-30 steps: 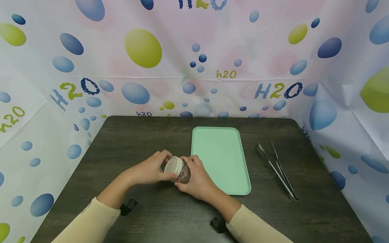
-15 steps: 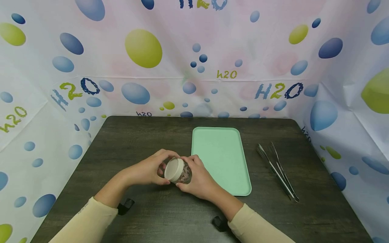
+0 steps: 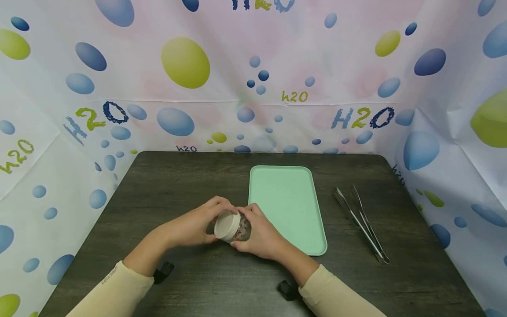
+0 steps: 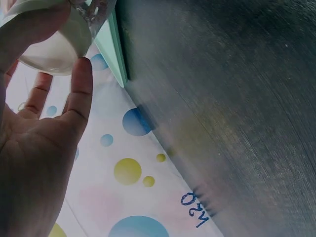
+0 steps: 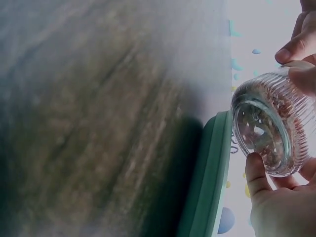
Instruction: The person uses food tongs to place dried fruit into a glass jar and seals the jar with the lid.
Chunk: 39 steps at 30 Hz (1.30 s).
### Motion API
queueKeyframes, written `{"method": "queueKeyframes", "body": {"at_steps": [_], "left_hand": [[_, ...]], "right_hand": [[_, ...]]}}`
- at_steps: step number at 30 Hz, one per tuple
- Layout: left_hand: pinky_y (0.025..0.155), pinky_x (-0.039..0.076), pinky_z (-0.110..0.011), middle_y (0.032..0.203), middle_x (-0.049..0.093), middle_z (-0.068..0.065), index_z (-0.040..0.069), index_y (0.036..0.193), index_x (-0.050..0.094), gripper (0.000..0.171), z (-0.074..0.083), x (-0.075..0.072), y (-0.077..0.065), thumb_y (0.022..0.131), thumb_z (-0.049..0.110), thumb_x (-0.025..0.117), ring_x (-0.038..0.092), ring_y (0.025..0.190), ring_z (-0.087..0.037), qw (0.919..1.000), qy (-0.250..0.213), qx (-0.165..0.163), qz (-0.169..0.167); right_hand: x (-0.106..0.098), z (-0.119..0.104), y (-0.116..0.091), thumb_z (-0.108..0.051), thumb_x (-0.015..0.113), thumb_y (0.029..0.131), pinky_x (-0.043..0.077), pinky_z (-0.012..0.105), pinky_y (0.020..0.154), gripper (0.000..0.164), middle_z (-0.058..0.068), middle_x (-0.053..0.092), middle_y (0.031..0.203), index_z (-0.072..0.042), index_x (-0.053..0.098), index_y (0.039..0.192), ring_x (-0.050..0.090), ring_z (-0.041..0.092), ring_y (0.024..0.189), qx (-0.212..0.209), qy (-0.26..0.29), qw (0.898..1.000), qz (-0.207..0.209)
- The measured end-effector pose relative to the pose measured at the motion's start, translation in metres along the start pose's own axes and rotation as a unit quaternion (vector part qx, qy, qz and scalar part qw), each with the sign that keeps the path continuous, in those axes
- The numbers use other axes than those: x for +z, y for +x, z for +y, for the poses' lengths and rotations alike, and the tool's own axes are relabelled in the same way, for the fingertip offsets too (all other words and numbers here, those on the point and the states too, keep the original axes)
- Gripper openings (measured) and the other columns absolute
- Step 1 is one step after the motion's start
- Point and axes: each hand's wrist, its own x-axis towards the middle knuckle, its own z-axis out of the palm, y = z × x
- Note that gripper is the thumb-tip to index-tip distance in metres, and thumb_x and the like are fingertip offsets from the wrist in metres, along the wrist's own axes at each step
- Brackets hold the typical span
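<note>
A clear ribbed glass jar [image 3: 244,229] with a cream lid [image 3: 226,226] is held tilted above the table, lid toward the left. My right hand [image 3: 262,237] grips the glass body, thumb on the near side and fingers on the far side. Around the lid's rim curl the fingers and thumb of my left hand [image 3: 192,226]. In the left wrist view the lid [image 4: 61,49] sits between thumb and fingertips. Small brownish-pink pieces show through the jar's glass [image 5: 276,118] in the right wrist view; what they are cannot be made out.
Just right of the hands, a mint-green tray [image 3: 285,198] lies on the dark wooden table [image 3: 190,176]. Metal tongs [image 3: 362,224] rest farther right, their arms spread. A patterned sheet [image 3: 245,66] hangs behind and at both sides.
My left hand's fingers and thumb have shifted round the lid's rim, the thumb drawing back from its front. The right hand keeps its grip on the jar, nearly in place.
</note>
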Motion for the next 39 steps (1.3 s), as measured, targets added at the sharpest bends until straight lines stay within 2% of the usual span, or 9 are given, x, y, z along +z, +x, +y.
{"method": "queueKeyframes", "body": {"at_steps": [5,10,14,18,23,27,32,36,39], "left_hand": [[0.102,0.064,-0.041,0.155,0.047,-0.001,0.028,0.149,0.051,0.078,0.001,0.001,-0.002,0.088,-0.005,0.087,0.059,0.137,-0.025,0.9998,0.012,0.012,0.005],[0.107,0.060,-0.048,0.158,0.046,-0.002,0.028,0.152,0.051,0.078,0.003,0.001,-0.003,0.089,-0.005,0.085,0.056,0.142,-0.027,0.9997,0.023,0.005,0.004],[0.108,0.059,-0.052,0.164,0.041,-0.007,0.028,0.164,0.039,0.095,0.002,0.000,-0.004,0.087,-0.001,0.089,0.053,0.145,-0.031,0.9999,0.004,-0.011,0.008],[0.110,0.057,-0.056,0.167,0.035,-0.013,0.028,0.171,0.026,0.112,-0.001,-0.002,-0.004,0.084,0.010,0.095,0.053,0.145,-0.033,0.9987,-0.037,-0.032,0.013],[0.106,0.059,-0.053,0.158,0.049,-0.008,0.024,0.173,0.019,0.120,-0.008,-0.001,-0.004,0.082,0.025,0.099,0.057,0.138,-0.028,0.9933,-0.091,-0.070,0.017],[0.103,0.058,-0.052,0.151,0.058,-0.008,0.022,0.173,0.016,0.124,-0.013,0.001,-0.003,0.081,0.031,0.099,0.060,0.137,-0.028,0.9908,-0.095,-0.093,0.023],[0.111,0.054,-0.055,0.153,0.059,-0.012,0.018,0.166,0.026,0.114,-0.016,0.006,0.002,0.081,0.037,0.099,0.060,0.140,-0.031,0.9874,-0.105,-0.110,0.044],[0.110,0.055,-0.055,0.147,0.064,-0.012,0.011,0.155,0.040,0.097,-0.017,0.006,0.004,0.082,0.041,0.098,0.064,0.135,-0.030,0.9853,-0.098,-0.126,0.061],[0.109,0.056,-0.057,0.144,0.066,-0.011,0.009,0.152,0.046,0.093,-0.017,0.006,0.004,0.082,0.042,0.097,0.065,0.134,-0.030,0.9839,-0.091,-0.137,0.069]], "right_hand": [[-0.001,0.001,-0.001,-0.032,0.091,0.090,0.057,0.038,0.104,0.085,0.002,0.051,0.142,-0.012,0.048,0.161,0.058,0.017,0.123,0.001,0.006,1.000,-0.015],[-0.002,0.003,0.001,-0.032,0.090,0.090,0.056,0.038,0.104,0.085,0.002,0.051,0.141,-0.013,0.047,0.162,0.057,0.017,0.123,0.003,0.025,0.999,-0.028],[-0.003,0.004,0.003,-0.032,0.089,0.091,0.056,0.043,0.106,0.086,0.005,0.051,0.142,-0.011,0.046,0.163,0.057,0.020,0.125,0.002,0.037,0.999,-0.023],[-0.003,0.003,0.004,-0.032,0.089,0.092,0.055,0.049,0.110,0.087,0.008,0.051,0.143,-0.010,0.045,0.163,0.058,0.023,0.129,-0.002,0.054,0.998,-0.014],[-0.005,0.002,0.005,-0.030,0.089,0.092,0.053,0.052,0.114,0.088,0.008,0.051,0.145,-0.012,0.043,0.165,0.057,0.024,0.133,0.003,0.085,0.996,-0.008],[-0.006,0.000,0.006,-0.027,0.089,0.092,0.052,0.052,0.116,0.089,0.008,0.050,0.148,-0.012,0.041,0.166,0.056,0.024,0.136,-0.001,0.096,0.995,-0.008],[-0.007,-0.003,0.010,-0.022,0.087,0.094,0.051,0.053,0.119,0.087,0.009,0.049,0.152,-0.013,0.040,0.166,0.055,0.025,0.139,-0.009,0.124,0.992,-0.013],[-0.005,-0.002,0.014,-0.021,0.087,0.094,0.049,0.053,0.121,0.086,0.009,0.049,0.152,-0.015,0.040,0.165,0.053,0.026,0.141,-0.004,0.148,0.989,-0.013],[-0.004,-0.002,0.018,-0.019,0.087,0.094,0.049,0.053,0.122,0.086,0.010,0.049,0.153,-0.014,0.040,0.165,0.053,0.028,0.144,-0.002,0.160,0.987,-0.013]]}}
